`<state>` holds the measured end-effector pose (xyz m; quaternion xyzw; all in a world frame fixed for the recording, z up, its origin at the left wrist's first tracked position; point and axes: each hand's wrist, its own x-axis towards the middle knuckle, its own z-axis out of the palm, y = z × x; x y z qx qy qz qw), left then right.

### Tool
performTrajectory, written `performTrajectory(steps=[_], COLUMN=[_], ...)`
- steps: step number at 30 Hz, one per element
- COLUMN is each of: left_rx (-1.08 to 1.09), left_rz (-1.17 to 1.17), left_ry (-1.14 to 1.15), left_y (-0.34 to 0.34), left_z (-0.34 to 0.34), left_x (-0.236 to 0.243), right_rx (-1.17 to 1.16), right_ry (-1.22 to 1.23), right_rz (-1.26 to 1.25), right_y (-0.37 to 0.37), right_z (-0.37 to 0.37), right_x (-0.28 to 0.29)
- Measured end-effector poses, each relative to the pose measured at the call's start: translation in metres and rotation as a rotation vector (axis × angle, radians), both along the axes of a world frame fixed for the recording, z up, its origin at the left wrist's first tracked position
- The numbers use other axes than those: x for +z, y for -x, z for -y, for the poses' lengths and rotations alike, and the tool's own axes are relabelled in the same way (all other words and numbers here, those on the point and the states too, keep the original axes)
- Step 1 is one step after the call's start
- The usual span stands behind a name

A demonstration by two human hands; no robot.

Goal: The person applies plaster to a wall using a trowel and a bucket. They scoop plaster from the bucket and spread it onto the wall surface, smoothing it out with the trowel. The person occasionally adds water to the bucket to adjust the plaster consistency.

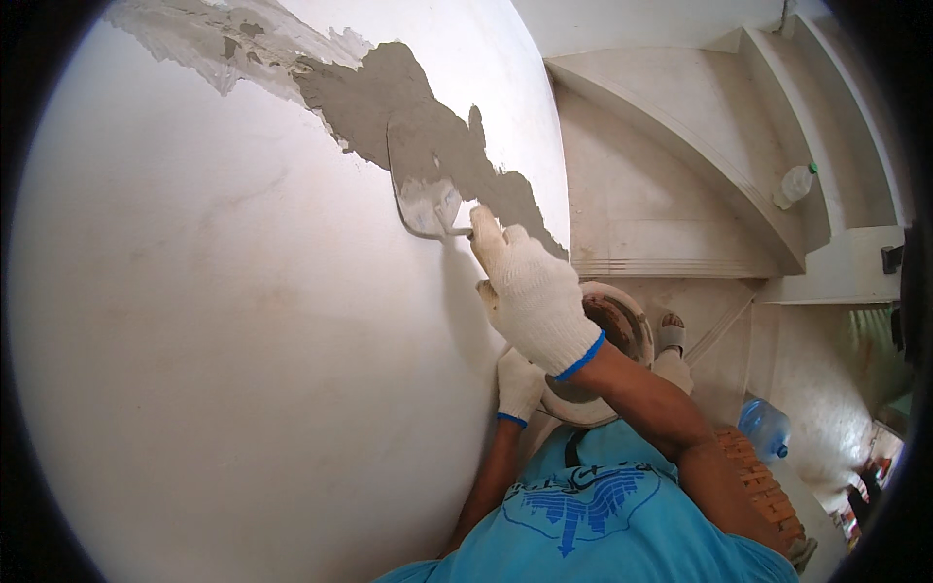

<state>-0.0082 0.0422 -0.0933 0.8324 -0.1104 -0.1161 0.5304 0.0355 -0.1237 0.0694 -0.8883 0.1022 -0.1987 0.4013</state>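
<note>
My gloved right grip [535,287] is clamped on the trowel [428,202]. The trowel is up at the white wall [243,340], on the lower edge of the gray plaster [389,92]. My left grip [521,383] is lower, near the tub [581,417], and I cannot tell if it holds anything. Farther out I see stairs [671,126] with a clear bottle [796,185], and a blue jug [764,426] by some bricks [758,486]

From the wearer's head we look down, close over a blue shirt [593,515], facing a near wall [243,301] left and farther steps [719,146] right.
</note>
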Motion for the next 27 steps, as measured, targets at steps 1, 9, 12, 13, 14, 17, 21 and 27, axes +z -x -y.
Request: performTrajectory(steps=[1, 9, 12, 13, 14, 17, 21, 27], left_rx=[-0.006, -0.078, -0.045, -0.028, -0.010, 0.054, 0.040, -0.057], left_rz=[0.000, -0.185, -0.189, -0.174, -0.167, -0.191, -0.171, -0.155], left_ry=[0.010, -0.122, -0.038, -0.008, 0.073, 0.285, 0.205, -0.144], left_y=[-0.001, -0.004, -0.006, -0.004, -0.002, 0.003, 0.002, -0.005], left_z=[-0.001, 0.000, -0.014, -0.022, -0.017, -0.004, -0.002, -0.003], left_x=[-0.005, 0.015, -0.018, -0.032, -0.027, -0.015, -0.008, 0.008], right_rx=[0.015, 0.076, 0.072, 0.082, 0.082, 0.091, 0.109, 0.105], right_ry=[0.005, -0.053, -0.081, -0.086, -0.090, -0.083, -0.087, -0.069], right_rz=[-0.041, -0.162, -0.069, -0.046, -0.024, -0.026, -0.245, -0.200], right_y=[-0.001, 0.040, 0.033, 0.029, 0.027, 0.017, 0.032, 0.057], right_z=[-0.003, 0.006, 0.009, 0.006, 0.005, -0.004, -0.006, 0.006], right_x=[-0.009, -0.030, -0.014, -0.009, -0.005, -0.009, -0.034, -0.047])
